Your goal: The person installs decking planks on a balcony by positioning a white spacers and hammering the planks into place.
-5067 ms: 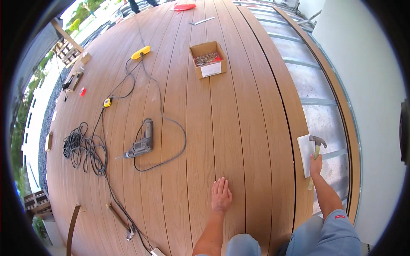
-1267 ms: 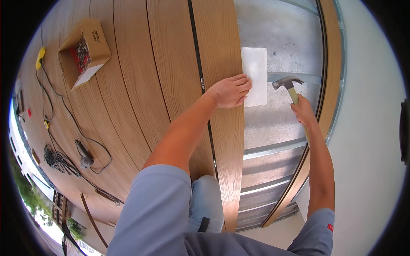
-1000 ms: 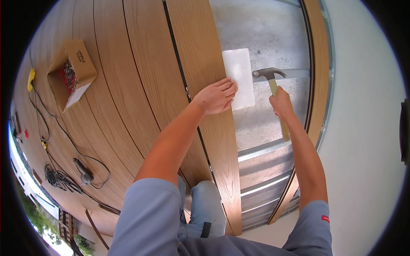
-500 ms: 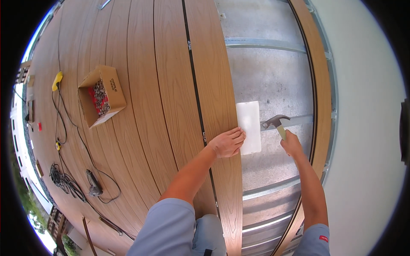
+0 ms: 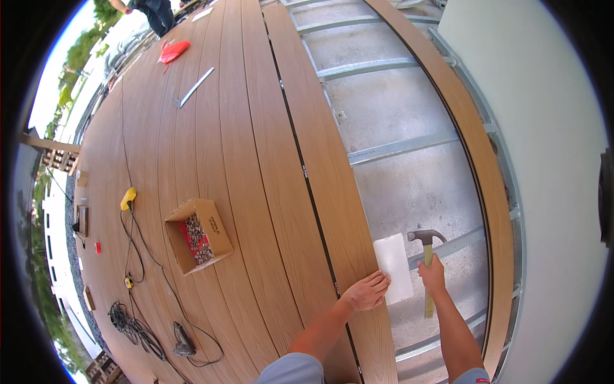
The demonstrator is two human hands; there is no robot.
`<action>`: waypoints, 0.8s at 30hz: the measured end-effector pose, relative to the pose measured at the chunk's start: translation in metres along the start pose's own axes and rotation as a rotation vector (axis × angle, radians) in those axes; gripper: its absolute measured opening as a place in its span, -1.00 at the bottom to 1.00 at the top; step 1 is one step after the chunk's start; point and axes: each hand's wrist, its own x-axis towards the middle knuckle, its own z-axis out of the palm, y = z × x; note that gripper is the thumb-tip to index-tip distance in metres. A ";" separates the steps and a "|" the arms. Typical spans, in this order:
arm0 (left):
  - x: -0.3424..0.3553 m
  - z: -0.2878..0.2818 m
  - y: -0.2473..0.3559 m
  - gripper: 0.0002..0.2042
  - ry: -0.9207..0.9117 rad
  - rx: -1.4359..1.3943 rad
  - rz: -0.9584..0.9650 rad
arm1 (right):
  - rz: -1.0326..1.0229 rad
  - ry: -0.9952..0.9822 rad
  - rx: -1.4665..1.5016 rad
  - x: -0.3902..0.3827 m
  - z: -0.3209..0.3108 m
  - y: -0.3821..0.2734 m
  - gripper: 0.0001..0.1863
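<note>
My left hand (image 5: 366,292) rests on the loose-edged brown deck board (image 5: 348,211), its closed fingers gripping the near left edge of a white rectangular block (image 5: 394,267). That block stands along the board's right edge, over the open metal framing. To its right, my right hand (image 5: 433,274) is wrapped round the pale handle of a claw hammer (image 5: 427,237). The dark hammer head is raised just beside the block, apart from it. A narrow dark gap with small metal clips (image 5: 305,171) runs along the board's left side.
On the laid decking at left are a cardboard box (image 5: 220,238) of small metal clips, a power tool (image 5: 184,342), coiled cable (image 5: 131,326) and a metal square (image 5: 195,88). Metal joists (image 5: 406,150) cross the open strip beside a pale wall (image 5: 543,192). Another person (image 5: 157,14) stands far left.
The view has tilted up, bringing the far deck and another person into sight. The hammer has turned in my right hand, its handle now nearly upright in view. My left hand stays on the block.
</note>
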 end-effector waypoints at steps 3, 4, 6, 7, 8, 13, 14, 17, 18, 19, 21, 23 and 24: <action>0.004 -0.011 -0.001 -0.51 0.033 -0.067 -0.037 | -0.178 0.140 0.212 0.005 0.046 -0.015 -0.65; 0.007 -0.016 -0.002 -0.52 0.101 -0.062 -0.110 | -0.113 0.084 0.239 0.007 0.056 -0.023 -0.65; 0.008 -0.019 0.000 -0.52 0.161 -0.082 -0.198 | -0.082 0.067 0.060 0.006 0.065 -0.034 -0.66; 0.010 -0.020 -0.004 -0.54 0.177 -0.073 -0.198 | -0.124 0.076 0.022 0.007 0.067 -0.036 -0.66; 0.007 -0.021 -0.002 -0.55 0.185 -0.072 -0.212 | -0.099 0.056 0.012 0.006 0.067 -0.036 -0.66; 0.005 -0.014 -0.002 -0.60 0.130 -0.106 -0.224 | -0.106 0.149 0.391 0.042 0.054 -0.090 -0.62; 0.004 -0.014 -0.004 -0.60 0.133 -0.099 -0.226 | -0.139 0.159 0.381 0.054 0.060 -0.107 -0.62; -0.004 -0.010 -0.003 -0.61 0.147 -0.091 -0.235 | -0.232 0.140 0.333 0.084 0.090 -0.183 -0.60; -0.001 -0.009 -0.004 -0.61 0.144 -0.098 -0.234 | -0.272 0.154 0.296 0.098 0.101 -0.205 -0.60; 0.002 -0.008 -0.005 -0.61 0.140 -0.105 -0.234 | -0.311 0.166 0.261 0.109 0.112 -0.226 -0.61; -0.003 -0.007 -0.006 -0.58 0.123 -0.123 -0.248 | -0.306 0.124 0.263 0.117 0.133 -0.278 -0.59; 0.000 -0.005 -0.006 -0.59 0.136 -0.124 -0.209 | -0.397 0.186 0.159 0.136 0.156 -0.291 -0.59; 0.001 -0.006 -0.008 -0.59 0.138 -0.123 -0.211 | -0.501 0.250 0.061 0.142 0.169 -0.296 -0.58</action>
